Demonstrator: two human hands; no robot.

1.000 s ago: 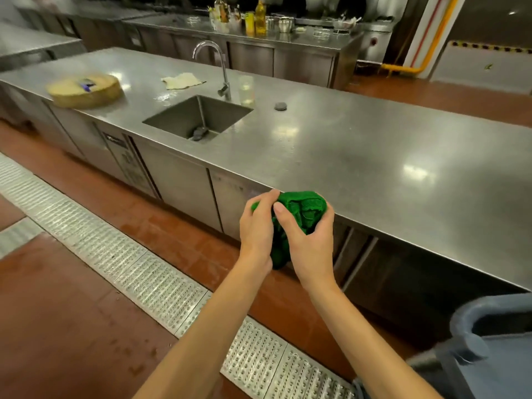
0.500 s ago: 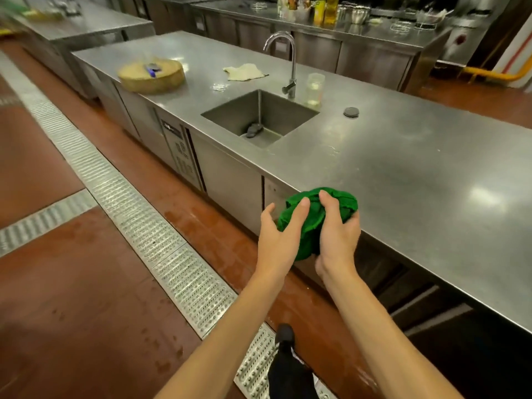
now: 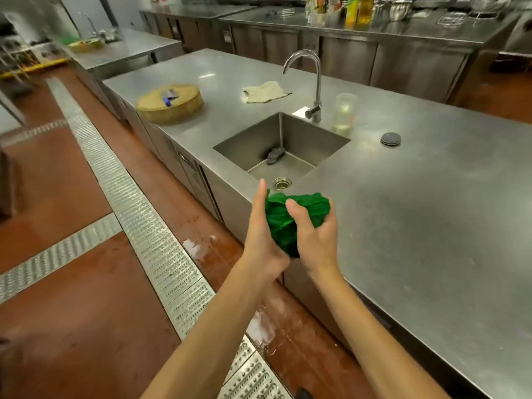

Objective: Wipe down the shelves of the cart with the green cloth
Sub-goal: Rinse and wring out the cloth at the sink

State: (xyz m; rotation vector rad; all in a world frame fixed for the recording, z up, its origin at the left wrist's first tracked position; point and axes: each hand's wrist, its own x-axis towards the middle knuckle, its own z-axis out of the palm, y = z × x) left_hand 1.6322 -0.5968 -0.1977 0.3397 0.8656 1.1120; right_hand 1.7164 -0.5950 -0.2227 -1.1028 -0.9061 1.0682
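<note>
Above the near edge of the bench (image 3: 431,226), left hand (image 3: 263,240) and right hand (image 3: 315,240) grip the bunched green cloth (image 3: 288,220), fingers (image 3: 260,197) apparently curled round it, partly hidden. Better to fold it flat first; the cart is not visible.

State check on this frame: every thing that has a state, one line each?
green cloth, bunched, held by both hands
left hand, grip on the cloth
right hand, grip on the cloth, thumb on top
faucet, no water running
sink, drain uncovered, dark object lying inside
clear container, upright beside the faucet
beige cloth, crumpled on the counter
cleaver, lying flat on the chopping block
</note>
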